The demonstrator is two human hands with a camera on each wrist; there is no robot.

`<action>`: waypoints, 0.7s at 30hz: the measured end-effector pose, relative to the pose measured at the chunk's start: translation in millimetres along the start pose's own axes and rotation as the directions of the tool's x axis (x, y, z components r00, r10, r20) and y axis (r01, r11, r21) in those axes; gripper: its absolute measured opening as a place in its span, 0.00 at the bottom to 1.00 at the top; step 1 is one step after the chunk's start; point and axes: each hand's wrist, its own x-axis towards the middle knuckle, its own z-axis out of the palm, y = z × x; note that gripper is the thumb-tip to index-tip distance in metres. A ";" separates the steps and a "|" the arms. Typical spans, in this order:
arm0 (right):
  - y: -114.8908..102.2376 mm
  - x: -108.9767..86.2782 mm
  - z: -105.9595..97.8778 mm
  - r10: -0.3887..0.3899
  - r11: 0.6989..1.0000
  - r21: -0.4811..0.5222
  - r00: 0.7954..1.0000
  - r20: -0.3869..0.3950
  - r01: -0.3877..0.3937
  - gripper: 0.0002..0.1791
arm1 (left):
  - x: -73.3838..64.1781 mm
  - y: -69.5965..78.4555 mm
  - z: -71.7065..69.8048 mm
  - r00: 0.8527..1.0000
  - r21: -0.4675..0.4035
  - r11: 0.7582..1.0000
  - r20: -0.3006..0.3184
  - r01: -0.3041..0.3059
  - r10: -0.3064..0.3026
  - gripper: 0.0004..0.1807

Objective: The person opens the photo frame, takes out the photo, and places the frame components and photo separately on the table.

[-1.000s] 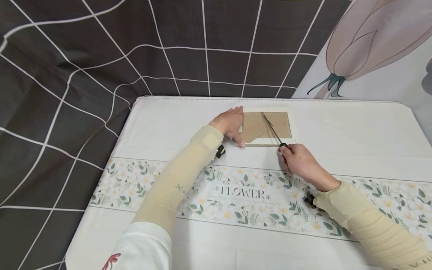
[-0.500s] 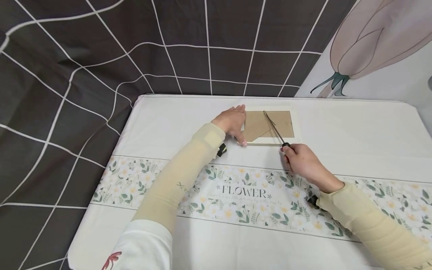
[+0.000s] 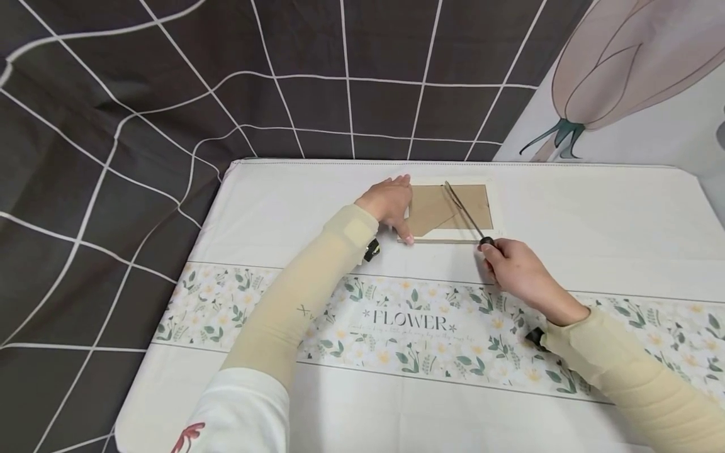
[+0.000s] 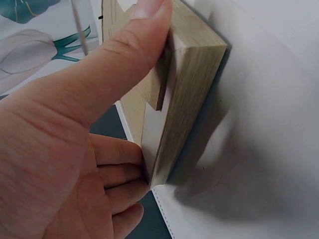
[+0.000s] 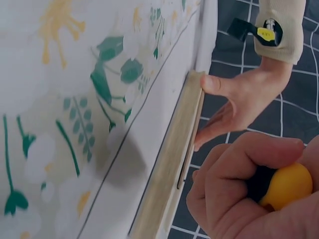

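Observation:
A picture frame point(image 3: 450, 235) lies back side up near the far edge of the table, pale wood with a brown backboard point(image 3: 427, 204). My left hand point(image 3: 389, 202) rests across its left end, thumb on the near corner and fingers spread toward the far corner. In the left wrist view the thumb lies over the frame's corner point(image 4: 192, 74) and the fingertips touch its far end. My right hand point(image 3: 515, 267) grips a screwdriver point(image 3: 469, 217) by its black handle, whose yellow end point(image 5: 291, 186) shows in the right wrist view. Its shaft slants over the backboard, tip at the upper middle.
The white tablecloth point(image 3: 283, 207) carries a floral band with the word FLOWER. Behind it hangs a dark gridded cloth point(image 3: 306, 63), with a large flower print point(image 3: 600, 69) at the right. Small black devices are strapped at both wrists.
My right hand has shifted slightly to the right with the screwdriver, whose tip now lies a little further right on the backboard. My left hand stays at the frame's left end.

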 end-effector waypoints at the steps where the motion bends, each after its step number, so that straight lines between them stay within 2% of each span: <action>1: 0.4 -0.6 -1.4 -0.006 1.000 -0.004 1.000 -0.007 0.006 0.26 | 0.0 -0.1 0.1 1.000 0.001 1.000 -0.001 0.001 -0.001 0.69; 8: 6.5 -7.2 -14.3 -0.023 1.000 -0.003 0.999 -0.049 0.023 0.30 | 0.5 -0.2 1.7 1.000 0.002 1.000 -0.009 0.003 -0.003 0.69; 15: 23.1 -16.8 -30.8 -0.046 0.992 -0.123 0.994 -0.102 0.033 0.27 | 0.0 -0.5 1.2 1.000 0.001 1.000 -0.015 -0.005 0.005 0.67; 21: 41.2 -22.0 -46.9 -0.022 0.986 -0.166 0.992 -0.123 0.002 0.25 | -1.1 -1.3 1.6 1.000 0.012 1.000 -0.026 -0.012 0.012 0.67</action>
